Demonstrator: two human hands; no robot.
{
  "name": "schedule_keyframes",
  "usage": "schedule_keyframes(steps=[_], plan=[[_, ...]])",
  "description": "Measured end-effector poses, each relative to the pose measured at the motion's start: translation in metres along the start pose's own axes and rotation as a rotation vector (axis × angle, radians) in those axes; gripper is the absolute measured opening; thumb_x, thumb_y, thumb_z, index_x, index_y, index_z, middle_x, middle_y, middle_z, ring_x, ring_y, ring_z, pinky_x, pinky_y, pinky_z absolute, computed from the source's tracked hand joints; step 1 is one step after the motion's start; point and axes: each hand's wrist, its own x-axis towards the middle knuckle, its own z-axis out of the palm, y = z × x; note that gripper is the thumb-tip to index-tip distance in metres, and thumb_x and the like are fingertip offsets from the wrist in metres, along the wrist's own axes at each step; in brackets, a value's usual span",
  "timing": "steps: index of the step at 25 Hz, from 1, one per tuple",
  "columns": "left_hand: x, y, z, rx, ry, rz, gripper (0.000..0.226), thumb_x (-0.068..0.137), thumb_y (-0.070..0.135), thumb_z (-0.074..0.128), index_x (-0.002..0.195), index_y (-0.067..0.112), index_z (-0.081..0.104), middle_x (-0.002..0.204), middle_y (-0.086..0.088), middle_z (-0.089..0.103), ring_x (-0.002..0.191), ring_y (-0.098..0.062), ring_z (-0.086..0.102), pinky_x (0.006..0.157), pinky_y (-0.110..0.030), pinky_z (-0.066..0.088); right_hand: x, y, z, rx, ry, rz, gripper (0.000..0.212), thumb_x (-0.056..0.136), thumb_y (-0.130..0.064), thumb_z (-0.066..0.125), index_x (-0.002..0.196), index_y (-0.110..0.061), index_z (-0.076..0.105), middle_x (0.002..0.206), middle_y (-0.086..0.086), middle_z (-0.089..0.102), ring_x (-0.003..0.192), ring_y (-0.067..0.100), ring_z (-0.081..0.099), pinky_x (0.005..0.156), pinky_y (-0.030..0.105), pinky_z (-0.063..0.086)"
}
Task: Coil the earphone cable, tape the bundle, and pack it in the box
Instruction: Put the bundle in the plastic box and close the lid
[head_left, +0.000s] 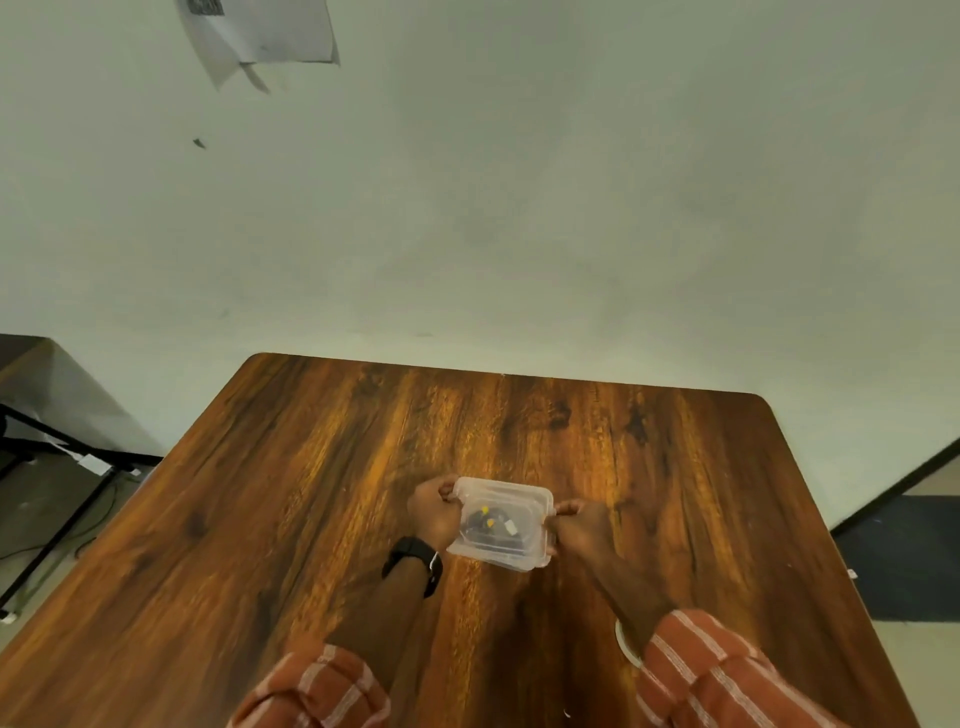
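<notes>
A small clear plastic box (524, 501) with its lid on sits on the wooden table (311, 493), near the middle. Through the plastic I see a dark coiled earphone bundle (480, 526) with yellow tips and a pale piece of tape. My left hand (435, 512) grips the box's left edge, fingers curled around the rim. My right hand (579, 525) pinches the box's right edge. A roll of white tape (626, 647) lies by my right forearm, mostly hidden under the sleeve.
The table's far edge meets a pale wall. A sheet of paper (260, 31) hangs high on the wall. To the left, a black metal frame (57, 452) and cables lie on the floor. A dark floor strip (904, 556) runs at the right.
</notes>
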Motion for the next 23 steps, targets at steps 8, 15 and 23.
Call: schedule_keyframes(steps=[8, 15, 23], plan=[[0.020, -0.033, 0.017, 0.331, -0.020, 0.068, 0.025, 0.093, 0.007, 0.056, 0.113, 0.013, 0.070, 0.111, -0.008, 0.071, 0.103, -0.027, 0.063, 0.085, -0.033, 0.052, 0.019, 0.025, 0.019, -0.366, 0.033, -0.065, 0.012, 0.086, -0.027, 0.071, 0.085, -0.015, 0.073, 0.078, -0.001, 0.071, 0.064, 0.009, 0.066, 0.054, 0.021, 0.050], [0.021, -0.053, 0.021, 0.219, -0.120, -0.217, 0.039, 0.095, 0.039, 0.055, 0.121, 0.012, 0.065, 0.111, -0.009, 0.072, 0.093, -0.024, 0.068, 0.085, -0.038, 0.057, 0.015, 0.038, 0.014, -0.071, -0.050, 0.109, 0.030, 0.092, -0.046, 0.060, 0.088, -0.015, 0.063, 0.083, 0.003, 0.072, 0.067, 0.018, 0.069, 0.057, 0.029, 0.058], [-0.034, -0.062, 0.029, 0.267, -0.148, -0.207, 0.038, 0.100, 0.036, 0.048, 0.104, 0.005, 0.071, 0.101, -0.012, 0.073, 0.086, -0.022, 0.067, 0.074, -0.027, 0.051, -0.018, 0.074, -0.011, 0.261, -0.181, 0.255, 0.018, 0.095, -0.021, 0.059, 0.110, -0.013, 0.064, 0.104, 0.010, 0.071, 0.096, 0.027, 0.068, 0.077, 0.038, 0.059]])
